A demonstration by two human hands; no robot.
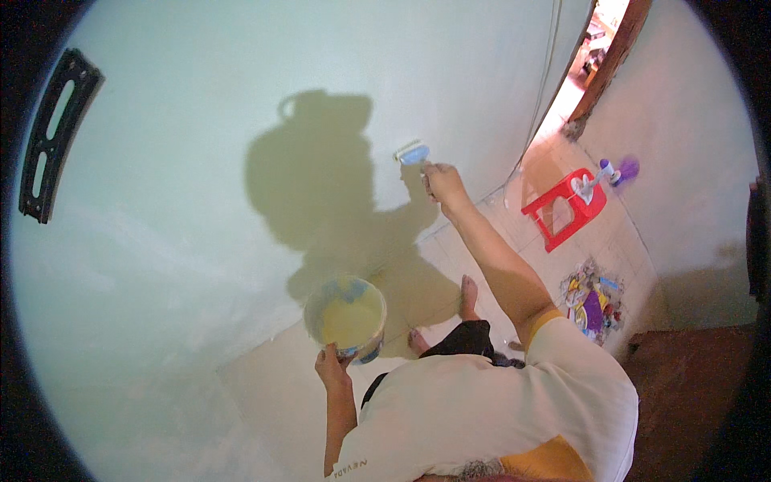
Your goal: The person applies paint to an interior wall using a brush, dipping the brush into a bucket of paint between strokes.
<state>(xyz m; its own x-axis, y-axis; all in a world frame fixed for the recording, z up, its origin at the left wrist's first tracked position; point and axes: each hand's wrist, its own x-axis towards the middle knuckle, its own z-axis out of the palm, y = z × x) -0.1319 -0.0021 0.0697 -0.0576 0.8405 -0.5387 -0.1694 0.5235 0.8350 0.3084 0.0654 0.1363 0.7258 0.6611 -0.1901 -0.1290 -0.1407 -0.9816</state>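
My right hand is closed round the handle of a wide paintbrush with a blue body and a whitish edge. The brush is up at the pale green wall; whether its bristles touch the surface I cannot tell. Lower down, my left hand grips the near rim of a round bucket. Pale yellow paint lies in the bucket, and bluish smears mark its inner wall. Fingers of the left hand are partly hidden against the bucket's side.
On the tiled floor to the right stands a red plastic stool with a small white and purple fan. A heap of colourful litter lies nearer. A black slotted bracket is on the left wall; a doorway opens far right.
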